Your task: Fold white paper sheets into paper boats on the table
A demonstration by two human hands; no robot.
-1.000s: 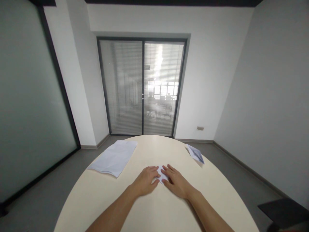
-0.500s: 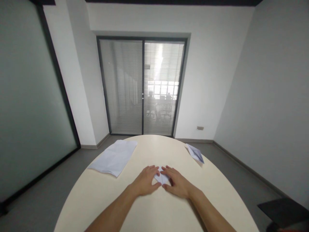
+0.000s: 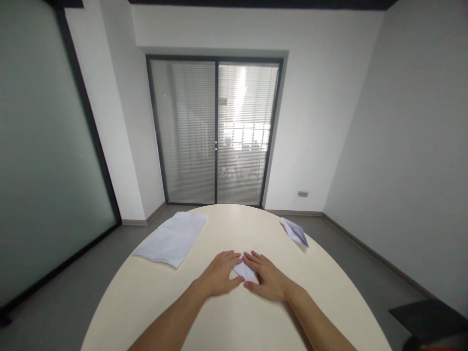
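Observation:
A small folded white paper (image 3: 245, 271) lies flat on the pale round table (image 3: 234, 321), between my two hands. My left hand (image 3: 221, 274) rests on its left side, fingers spread, with the thumb at the near edge. On the right side my right hand (image 3: 268, 276) touches the same paper, its fingers apart and its thumb close to the left thumb. Both hands cover parts of the paper's sides.
White sheets (image 3: 175, 239) lie at the table's left edge. A folded paper piece (image 3: 295, 232) stands near the right edge. A black chair part (image 3: 431, 319) is at the lower right, beyond the table. Glass doors (image 3: 215, 131) stand behind.
My right hand has shifted very slightly, its thumb moving a little left along the paper's near edge. My left hand looks the same.

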